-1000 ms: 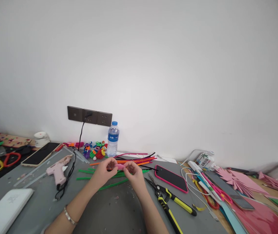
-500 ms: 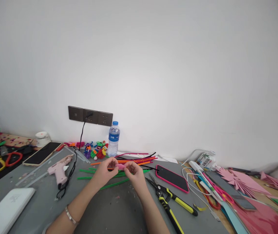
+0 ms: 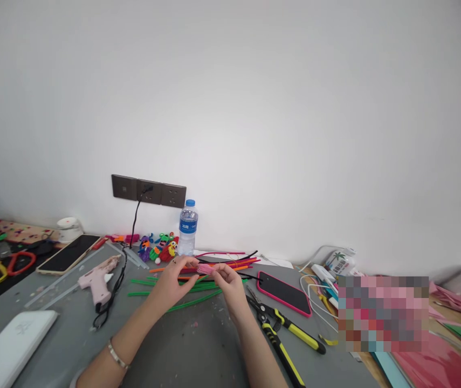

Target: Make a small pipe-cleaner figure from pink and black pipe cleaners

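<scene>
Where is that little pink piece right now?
In the head view, the little pink piece is below and slightly left of centre, held by the right hand, close beside the left hand and near the green stems.

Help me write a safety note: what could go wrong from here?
The pink piece could slip; only the right hand clearly pinches it. The pliers lie beside the right forearm, which might knock them. The glue gun could be hot: its cord seems to lead to the socket, though heat can't be seen.
</scene>
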### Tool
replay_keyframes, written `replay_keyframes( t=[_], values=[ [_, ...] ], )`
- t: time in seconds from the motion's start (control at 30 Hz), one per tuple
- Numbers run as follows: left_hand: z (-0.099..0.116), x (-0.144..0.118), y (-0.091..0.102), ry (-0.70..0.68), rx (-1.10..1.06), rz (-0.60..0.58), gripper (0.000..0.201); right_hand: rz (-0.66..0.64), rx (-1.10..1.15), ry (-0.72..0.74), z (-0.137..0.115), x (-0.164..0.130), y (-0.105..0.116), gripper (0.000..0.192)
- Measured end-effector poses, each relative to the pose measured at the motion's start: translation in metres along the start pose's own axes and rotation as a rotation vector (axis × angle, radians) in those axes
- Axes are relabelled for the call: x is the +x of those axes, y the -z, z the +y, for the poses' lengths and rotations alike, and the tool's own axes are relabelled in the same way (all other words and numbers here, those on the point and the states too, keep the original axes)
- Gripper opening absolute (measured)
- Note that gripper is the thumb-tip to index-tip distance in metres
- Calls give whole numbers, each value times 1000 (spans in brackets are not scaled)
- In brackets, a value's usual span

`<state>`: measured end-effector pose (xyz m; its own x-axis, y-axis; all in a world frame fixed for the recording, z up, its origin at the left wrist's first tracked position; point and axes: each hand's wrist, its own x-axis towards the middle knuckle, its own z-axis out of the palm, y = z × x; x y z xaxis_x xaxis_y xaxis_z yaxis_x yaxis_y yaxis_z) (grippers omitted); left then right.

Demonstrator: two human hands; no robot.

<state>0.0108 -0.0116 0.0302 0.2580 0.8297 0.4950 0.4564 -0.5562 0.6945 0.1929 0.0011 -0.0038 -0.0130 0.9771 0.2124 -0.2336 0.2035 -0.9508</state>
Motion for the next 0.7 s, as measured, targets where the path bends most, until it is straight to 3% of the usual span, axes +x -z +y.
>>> replay_keyframes(
  t=[0.17, 0.37, 0.7],
  values=[
    [0, 0, -1, -51, 46, 19, 17, 37, 86, -97, 0, -1, 0, 31],
    [-3, 0, -2, -69, 52, 47, 16, -45, 197, -203, -8, -6, -5, 29],
    [-8, 0, -3, -190, 125, 83, 11, -70, 213, -224, -6, -5, -5, 29]
  ],
)
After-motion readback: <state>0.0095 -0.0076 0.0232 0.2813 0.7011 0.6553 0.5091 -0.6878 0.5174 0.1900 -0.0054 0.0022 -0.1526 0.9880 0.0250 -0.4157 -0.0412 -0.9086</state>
